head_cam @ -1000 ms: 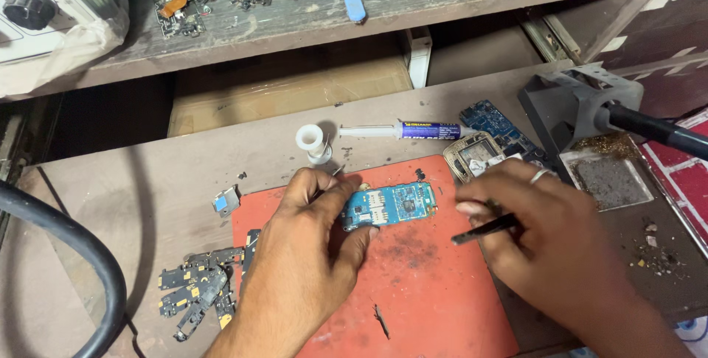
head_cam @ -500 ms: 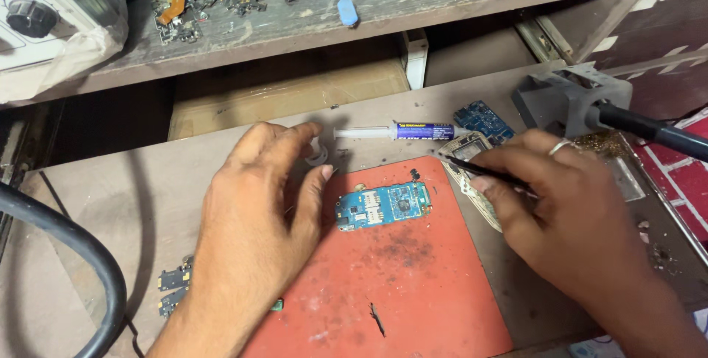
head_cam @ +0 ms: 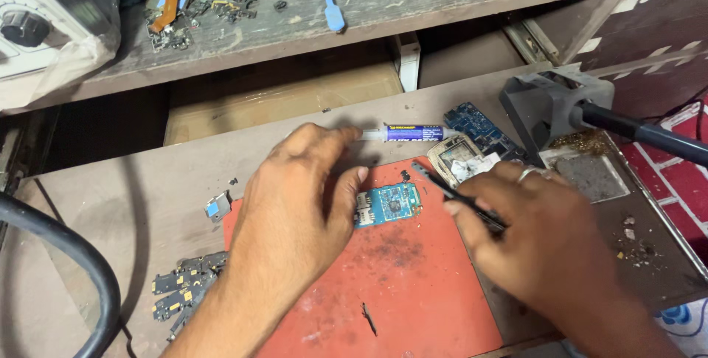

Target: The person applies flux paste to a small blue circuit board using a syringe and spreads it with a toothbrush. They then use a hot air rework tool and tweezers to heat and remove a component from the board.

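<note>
My left hand [head_cam: 295, 196], fingers loose, reaches for the purple-labelled plastic syringe [head_cam: 409, 134] at 12 o'clock of the small blue circuit board [head_cam: 387, 205] on the red mat [head_cam: 413, 284]. My right hand [head_cam: 549, 244] pinches thin black tweezers [head_cam: 457, 197] at 3 o'clock. Step: fetching paste; grasp needs care.

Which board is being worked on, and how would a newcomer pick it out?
Find the red mat on the bench. Near its top edge, between the left hand and right hand, lies a small blue circuit board. The other blue board lies off the mat.
</note>
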